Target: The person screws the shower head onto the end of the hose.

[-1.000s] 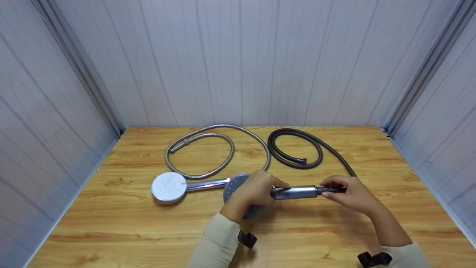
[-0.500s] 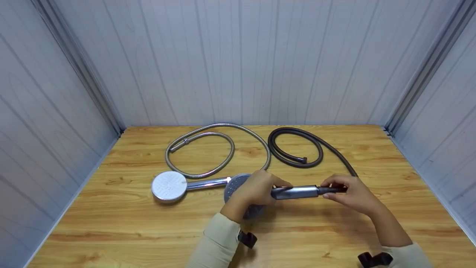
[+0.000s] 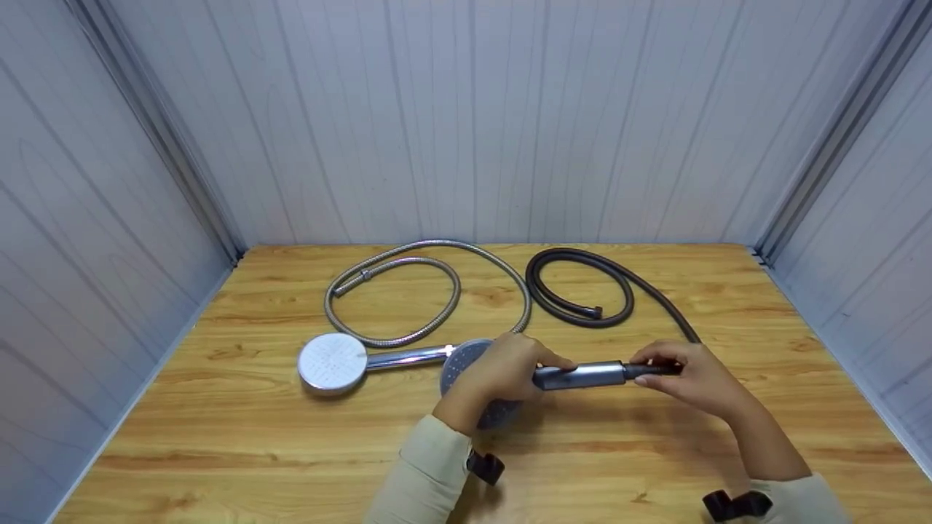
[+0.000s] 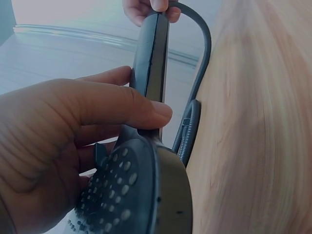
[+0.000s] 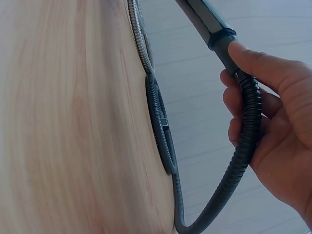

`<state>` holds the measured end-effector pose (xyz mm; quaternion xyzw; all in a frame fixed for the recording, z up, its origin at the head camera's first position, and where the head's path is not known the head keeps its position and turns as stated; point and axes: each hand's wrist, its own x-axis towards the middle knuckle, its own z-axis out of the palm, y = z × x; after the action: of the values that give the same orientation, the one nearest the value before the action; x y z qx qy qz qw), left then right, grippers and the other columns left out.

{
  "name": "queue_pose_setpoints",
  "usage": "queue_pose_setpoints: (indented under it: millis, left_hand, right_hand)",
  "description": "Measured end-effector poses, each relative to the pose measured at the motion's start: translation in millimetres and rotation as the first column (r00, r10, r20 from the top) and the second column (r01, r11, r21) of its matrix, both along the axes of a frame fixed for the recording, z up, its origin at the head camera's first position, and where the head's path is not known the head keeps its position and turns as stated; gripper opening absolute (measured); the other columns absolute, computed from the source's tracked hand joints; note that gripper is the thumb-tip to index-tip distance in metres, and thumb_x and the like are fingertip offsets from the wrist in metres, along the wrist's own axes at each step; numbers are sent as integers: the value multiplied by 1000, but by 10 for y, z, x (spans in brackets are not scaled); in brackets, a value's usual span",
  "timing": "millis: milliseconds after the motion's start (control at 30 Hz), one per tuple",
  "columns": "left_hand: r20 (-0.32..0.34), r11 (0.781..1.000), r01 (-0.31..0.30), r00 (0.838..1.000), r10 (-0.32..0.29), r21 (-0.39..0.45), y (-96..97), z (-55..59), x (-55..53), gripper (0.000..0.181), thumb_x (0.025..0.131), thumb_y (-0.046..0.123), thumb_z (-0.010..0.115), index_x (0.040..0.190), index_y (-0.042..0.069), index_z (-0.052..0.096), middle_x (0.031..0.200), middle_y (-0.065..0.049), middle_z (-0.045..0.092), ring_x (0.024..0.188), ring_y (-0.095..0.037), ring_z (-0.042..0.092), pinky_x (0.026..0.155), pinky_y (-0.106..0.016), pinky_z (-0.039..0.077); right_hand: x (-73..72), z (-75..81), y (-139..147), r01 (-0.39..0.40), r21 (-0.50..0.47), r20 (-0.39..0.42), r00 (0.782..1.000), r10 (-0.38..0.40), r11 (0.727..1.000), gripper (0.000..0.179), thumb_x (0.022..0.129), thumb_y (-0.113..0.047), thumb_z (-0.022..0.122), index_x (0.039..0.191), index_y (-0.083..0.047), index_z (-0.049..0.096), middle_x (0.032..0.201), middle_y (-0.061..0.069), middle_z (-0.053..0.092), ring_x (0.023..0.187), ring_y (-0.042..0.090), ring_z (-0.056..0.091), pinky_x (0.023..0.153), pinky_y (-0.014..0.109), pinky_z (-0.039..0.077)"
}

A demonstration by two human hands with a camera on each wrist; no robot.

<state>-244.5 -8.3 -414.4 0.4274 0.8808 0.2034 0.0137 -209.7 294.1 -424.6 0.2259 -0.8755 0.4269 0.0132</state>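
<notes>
My left hand (image 3: 502, 371) grips a dark grey shower head (image 4: 126, 180) at its neck, the thumb lying across the base of the handle. The handle points right, and its nozzle face shows partly under the hand. At the handle's end, my right hand (image 3: 688, 375) pinches the dark connector (image 5: 225, 52) of a black shower hose (image 5: 243, 141) between thumb and fingers. Connector and handle end meet in line in the right wrist view. From the right hand the hose curves back to a coil on the table, its other end nut (image 3: 597, 312) lying inside the loop.
To the left lies a chrome shower head (image 3: 333, 364) with a white face. A silver metal hose (image 3: 426, 335) is looped behind it, one stretch running down behind the left hand. White panel walls (image 3: 473, 124) enclose the wooden table (image 3: 255, 451) at the back and sides.
Both hands keep their hold on the shower head and hose connector, with almost no movement. The right fingers shift very slightly at the connector.
</notes>
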Motion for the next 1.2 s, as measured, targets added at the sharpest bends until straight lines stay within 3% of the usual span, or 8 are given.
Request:
queue_pose_setpoints:
  millis: [267,467,667,867,1200]
  left_hand:
    - [-8,1000,5,1000,-5,12,-9,-4,-8,52,73,10,83,121,27,71,106,9,72,67,-6,46,62,-19,35]
    - [-41,1000,12,999,-12,9,-7,-14,-11,54,71,5,81,120,27,72,98,10,72,61,-7,40,58,-20,32]
    - [-28,1000,3,1000,-3,1,2,-23,-12,55,71,5,81,120,28,72,100,11,72,63,-6,42,60,-19,33]
    - [-19,1000,-8,1000,7,-9,7,-10,-4,54,72,5,81,120,28,72,103,10,72,66,-6,45,62,-19,35]
    - [-22,1000,-5,1000,5,-8,-6,0,-12,57,70,3,80,121,29,71,97,10,72,63,-7,44,59,-20,33]
  right_hand:
    - [25,25,-38,-7,8,1,1000,7,1000,18,88,-7,72,105,-6,72,96,7,69,72,13,60,61,28,50]
    - [-4,-41,11,-18,2,-4,1000,18,1000,18,89,-14,72,106,-11,73,97,3,70,75,12,62,62,28,51]
    - [-34,-75,37,-28,25,-33,999,29,999,19,90,-22,72,106,-12,73,97,0,71,75,13,62,63,28,51]
    - [-37,-57,41,-28,40,-13,1000,29,999,25,92,-23,69,110,-6,72,99,1,70,77,13,61,65,28,50]
    - [-29,-48,25,-27,22,-8,1000,27,999,22,90,-22,72,109,-13,72,100,1,70,78,13,62,65,28,51]
